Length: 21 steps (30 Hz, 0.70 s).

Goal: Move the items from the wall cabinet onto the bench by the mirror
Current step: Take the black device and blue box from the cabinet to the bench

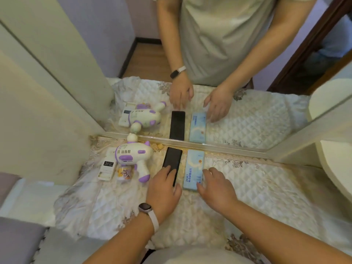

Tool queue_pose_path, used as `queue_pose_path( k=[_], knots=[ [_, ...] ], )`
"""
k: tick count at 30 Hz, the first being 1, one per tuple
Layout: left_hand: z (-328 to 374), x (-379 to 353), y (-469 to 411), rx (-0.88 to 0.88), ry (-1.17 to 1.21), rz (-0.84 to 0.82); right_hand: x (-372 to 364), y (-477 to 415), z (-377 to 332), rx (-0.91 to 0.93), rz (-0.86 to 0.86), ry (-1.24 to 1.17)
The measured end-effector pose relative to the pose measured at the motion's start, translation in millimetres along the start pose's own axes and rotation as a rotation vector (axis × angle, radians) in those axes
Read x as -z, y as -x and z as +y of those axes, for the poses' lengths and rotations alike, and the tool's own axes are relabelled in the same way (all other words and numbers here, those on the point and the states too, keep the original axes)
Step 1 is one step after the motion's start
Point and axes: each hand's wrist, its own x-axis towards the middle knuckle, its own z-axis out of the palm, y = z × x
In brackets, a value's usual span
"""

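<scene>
Lying side by side on the quilted bench cover (pixel 257 187), hard against the mirror frame (pixel 209 146), are a flat black slab (pixel 172 161) and a pale blue box (pixel 194 168), both set lengthwise toward the glass and just apart from each other. The left hand (pixel 163 191) rests flat on the near end of the black slab, fingers spread on top of it, not wrapped round it. The right hand (pixel 215 189) is loose and open, its fingertips (pixel 204 171) at the blue box's right edge; whether they touch it I cannot tell.

To finish this placement well, I judge each hand should nudge its item square to the mirror frame and then lift straight up, so nothing skids on the slippery quilting (a sideways pull would likely drag the slab into the box).

Further left lie a white-and-purple toy gun (pixel 133 159), a small white case (pixel 106 169) and a little yellow-labelled pot (pixel 123 173), clustered near the cream side panel (pixel 38 130). A watch sits on the left wrist.
</scene>
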Motion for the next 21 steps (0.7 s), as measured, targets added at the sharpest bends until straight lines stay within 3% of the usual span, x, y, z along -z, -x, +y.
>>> queue_pose_path(
  k=[6,10,21],
  knots=[
    [26.3,28.7,28.0,-0.089,-0.127,0.117,28.3,14.0,10.2,0.282,0.140,0.175],
    [37.1,41.7,59.8,-0.108,-0.171,0.216,41.2,28.6,6.9,0.453,0.208,0.166],
    [40.7,80.9,187.4,0.233,-0.320,0.279,28.9,83.9,-64.4,0.980,0.229,0.062]
  ],
)
